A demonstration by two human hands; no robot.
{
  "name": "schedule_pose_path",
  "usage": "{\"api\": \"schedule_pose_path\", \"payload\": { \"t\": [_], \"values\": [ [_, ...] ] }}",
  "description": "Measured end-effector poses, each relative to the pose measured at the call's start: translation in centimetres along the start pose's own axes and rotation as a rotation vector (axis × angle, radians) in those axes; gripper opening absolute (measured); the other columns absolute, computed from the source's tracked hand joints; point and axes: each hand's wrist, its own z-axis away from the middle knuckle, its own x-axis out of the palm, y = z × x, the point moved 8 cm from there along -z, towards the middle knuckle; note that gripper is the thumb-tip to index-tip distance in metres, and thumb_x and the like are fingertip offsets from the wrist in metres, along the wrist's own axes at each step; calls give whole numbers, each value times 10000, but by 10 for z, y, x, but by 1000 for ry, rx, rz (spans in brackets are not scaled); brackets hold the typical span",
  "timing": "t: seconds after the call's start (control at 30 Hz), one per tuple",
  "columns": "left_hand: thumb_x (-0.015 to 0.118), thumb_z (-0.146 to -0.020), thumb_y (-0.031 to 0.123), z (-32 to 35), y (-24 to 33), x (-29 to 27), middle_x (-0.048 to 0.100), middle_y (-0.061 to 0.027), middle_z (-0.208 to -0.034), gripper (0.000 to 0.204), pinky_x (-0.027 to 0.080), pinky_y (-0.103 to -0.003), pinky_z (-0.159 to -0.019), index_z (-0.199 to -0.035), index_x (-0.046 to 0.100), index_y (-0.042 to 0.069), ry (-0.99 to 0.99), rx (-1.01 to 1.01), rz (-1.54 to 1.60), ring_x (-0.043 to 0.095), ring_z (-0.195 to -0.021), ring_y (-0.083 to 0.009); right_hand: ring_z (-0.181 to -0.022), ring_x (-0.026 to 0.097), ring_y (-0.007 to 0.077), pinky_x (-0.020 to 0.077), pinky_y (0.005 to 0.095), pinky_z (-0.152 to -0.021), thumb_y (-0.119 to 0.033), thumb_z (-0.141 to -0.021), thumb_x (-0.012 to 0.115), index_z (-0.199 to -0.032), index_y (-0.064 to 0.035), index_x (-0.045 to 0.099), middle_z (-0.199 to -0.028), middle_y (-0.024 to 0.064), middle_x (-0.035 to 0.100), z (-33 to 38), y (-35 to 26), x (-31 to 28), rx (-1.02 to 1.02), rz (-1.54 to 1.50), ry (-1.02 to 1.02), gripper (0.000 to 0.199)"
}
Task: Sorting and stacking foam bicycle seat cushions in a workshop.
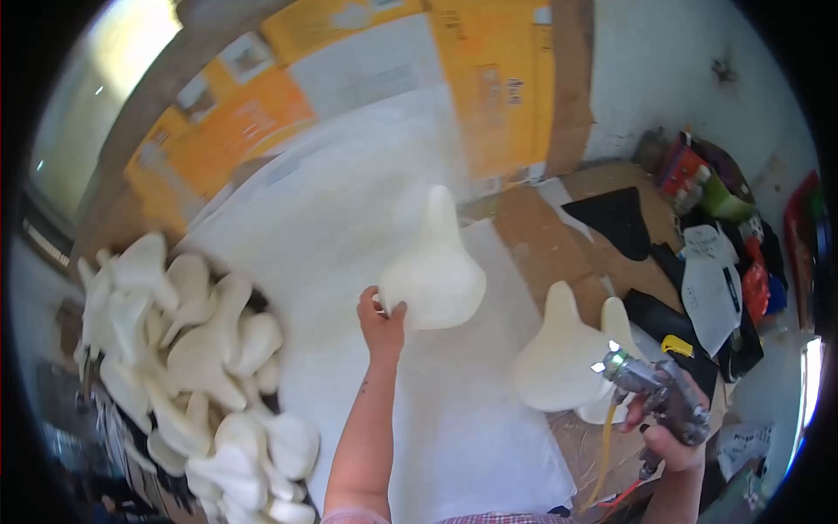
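Observation:
My left hand (381, 321) grips the wide rear edge of a cream foam saddle pad (434, 269), held up over a white sheet-covered surface (349, 218) with its narrow nose pointing away. My right hand (668, 432) holds a metal spray gun (656, 390) at the lower right, its nozzle aimed up-left, with a yellow hose (604, 454) hanging below. Two more cream saddle pads (563, 354) lie just left of the gun on a cardboard-topped bench.
A big heap of cream saddle pads (188, 358) fills the left side. Black saddle covers (621, 218) and white cut pieces (711, 288) lie on the cardboard bench (541, 236) at right. Yellow cardboard panels (497, 79) line the back wall. Clutter of colourful items (698, 175) sits far right.

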Motion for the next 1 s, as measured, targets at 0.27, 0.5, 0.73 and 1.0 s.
{"api": "schedule_pose_path", "payload": {
  "t": [0.27,0.5,0.73,1.0],
  "values": [
    [700,-715,85,80,-53,-188,435,-74,-1002,536,522,-322,-629,-1181,435,84,275,-226,187,520,-815,-191,-775,600,170,492,281,-693,-108,-691,720,-1218,33,471,-905,129,618,73,4,66,169,154,-439,600],
    [556,-875,237,85,-115,-316,522,-78,-1155,337,479,-391,-855,-1133,489,31,498,-166,1245,537,-943,-246,-849,583,154,482,294,-765,-47,-753,682,-1253,5,441,-946,107,597,103,-10,58,16,125,-414,557],
    [633,-822,263,206,-51,149,563,-80,-932,444,509,-366,-566,-1189,462,80,-834,-693,339,593,-716,-214,-848,592,136,477,277,-769,-149,-756,705,-1245,-27,471,-924,70,618,167,-13,-20,145,241,-147,556],
    [663,-720,50,205,-7,87,483,-97,-1015,602,518,-293,-521,-1262,400,68,-299,-123,223,585,-752,-217,-787,591,124,480,261,-680,-186,-732,729,-1246,-2,459,-873,79,615,186,-43,-50,-23,262,-22,609]
  ]
}}
